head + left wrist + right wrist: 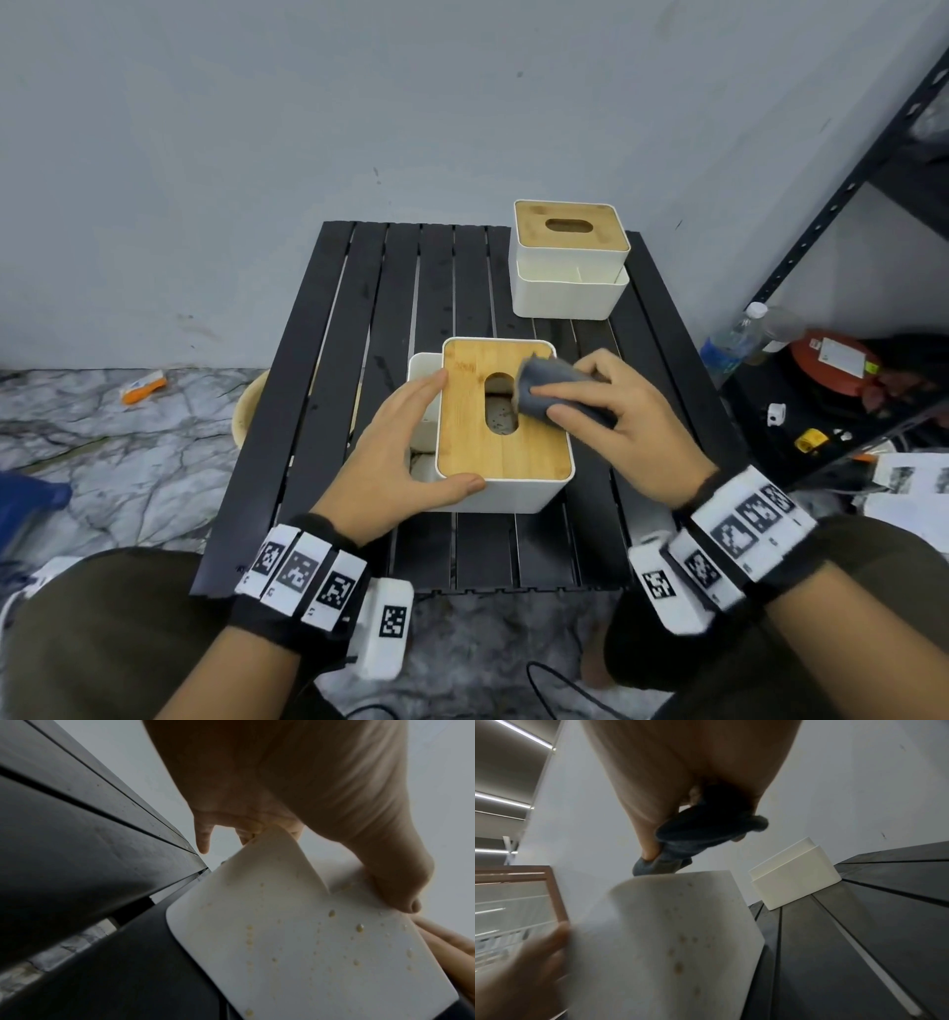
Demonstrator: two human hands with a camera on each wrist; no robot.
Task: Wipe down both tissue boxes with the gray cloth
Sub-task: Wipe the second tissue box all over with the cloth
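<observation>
Near tissue box [506,452]: white body, bamboo lid with an oval slot, yellowish droplets on its side walls (plain in both wrist views); stands near the table's [328,370] front edge.
Far tissue box [567,262]: same make, at the back right corner.
Gray cloth [557,388]: bunched, resting on the near lid.
Right hand [624,416]: fingers curled round the cloth.
Left hand [398,457]: straight fingers and thumb bracing the near box's left side.
</observation>
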